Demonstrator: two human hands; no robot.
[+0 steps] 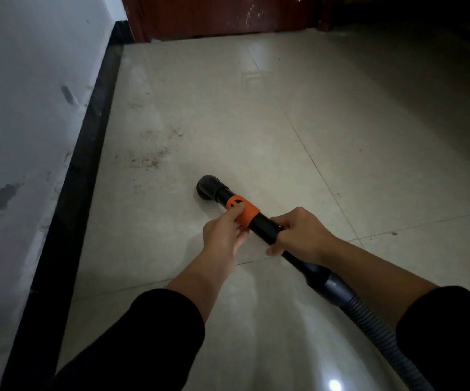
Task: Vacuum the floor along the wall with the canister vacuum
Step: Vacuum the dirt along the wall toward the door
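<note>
Pale tiled floor (pixel 284 122) bears scattered brown dirt (pixel 149 156) near the black baseboard (pixel 87 153).

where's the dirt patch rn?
Head view, left of centre: the dirt patch lies on the floor between the black baseboard and the nozzle, ahead-left of the nozzle and apart from it.

No text, label, brand or number can be read anywhere; the orange collar (pixel 242 211) on the vacuum tube (pixel 266 228) shows only dark shapes.
</note>
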